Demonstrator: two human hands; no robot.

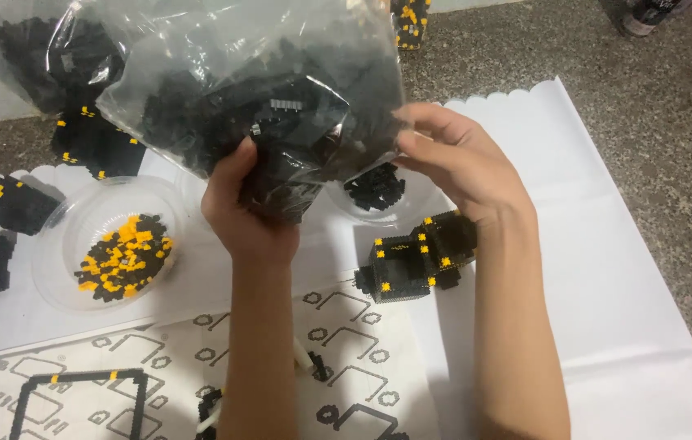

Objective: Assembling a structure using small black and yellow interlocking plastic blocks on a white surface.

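White paper underneath; my left hand and right hand clamp the clear bag of black bricks; loosening either could spill bricks below.

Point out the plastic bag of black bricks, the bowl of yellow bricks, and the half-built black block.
plastic bag (224, 73), head view, on its clear upper side
bowl (61, 224), head view, on its bare left rim
black block (423, 257), head view, on its middle

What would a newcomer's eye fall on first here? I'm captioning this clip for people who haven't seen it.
First, the clear plastic bag of small black bricks, held up at top centre by the left hand and right hand. Next, the clear bowl of yellow and black pieces at left, and the black-and-yellow brick model on white paper, under the right wrist.
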